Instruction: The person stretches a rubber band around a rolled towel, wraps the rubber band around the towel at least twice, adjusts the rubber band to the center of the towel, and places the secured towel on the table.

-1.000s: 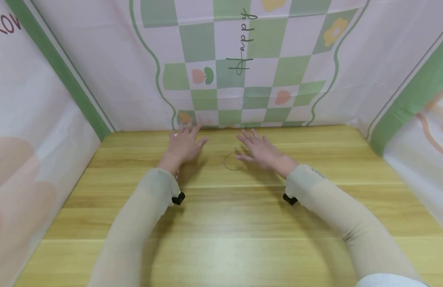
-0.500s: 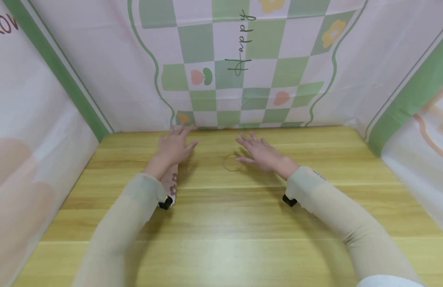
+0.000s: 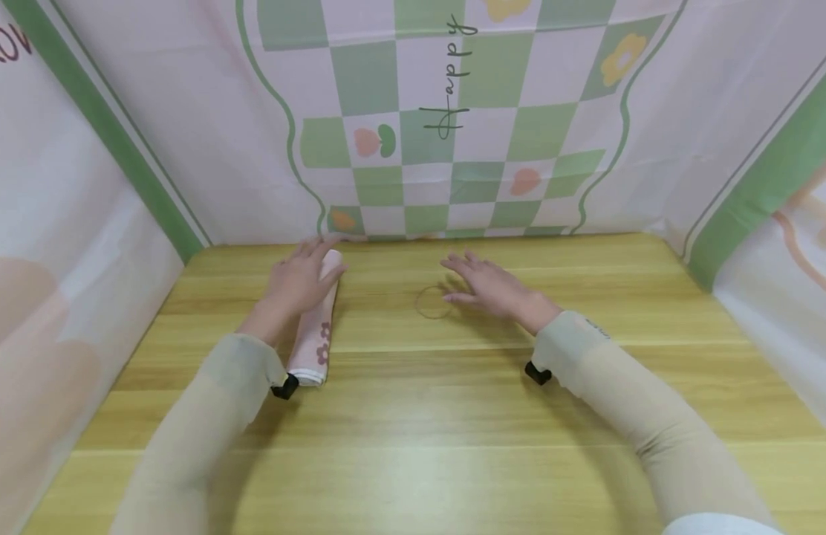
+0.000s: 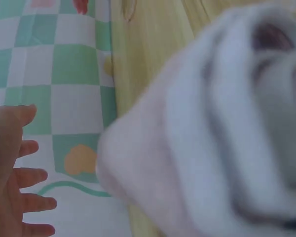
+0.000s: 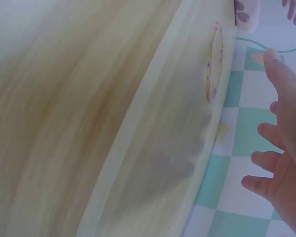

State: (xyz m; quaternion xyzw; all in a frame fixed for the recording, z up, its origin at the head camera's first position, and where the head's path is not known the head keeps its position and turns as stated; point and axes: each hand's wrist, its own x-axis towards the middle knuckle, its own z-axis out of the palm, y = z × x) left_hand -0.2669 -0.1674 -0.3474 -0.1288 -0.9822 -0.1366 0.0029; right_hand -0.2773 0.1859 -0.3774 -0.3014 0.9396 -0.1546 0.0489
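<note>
A pink towel (image 3: 311, 345) with darker flower prints lies rolled up on the left half of the table, long side running front to back. Its layered white end (image 4: 202, 128) looms large and blurred in the left wrist view. My left hand (image 3: 293, 286) hovers over the towel's left side, fingers spread and holding nothing. To the right of the towel lies a thin loop (image 3: 417, 303), dotted with small marks in the right wrist view. Beside that loop, my right hand (image 3: 489, 286) is held above the table with straight, spread fingers and grips nothing.
The wood-grain table (image 3: 413, 416) ends at a hanging cloth (image 3: 426, 178) with green checks, right behind the fingertips. Pale printed cloths (image 3: 85, 223) also enclose both sides. Each wrist carries a small black camera (image 3: 538, 373).
My left hand has moved left and slightly toward me, uncovering the rolled towel that was under the hand and forearm. The right hand and the loop have stayed in place.
</note>
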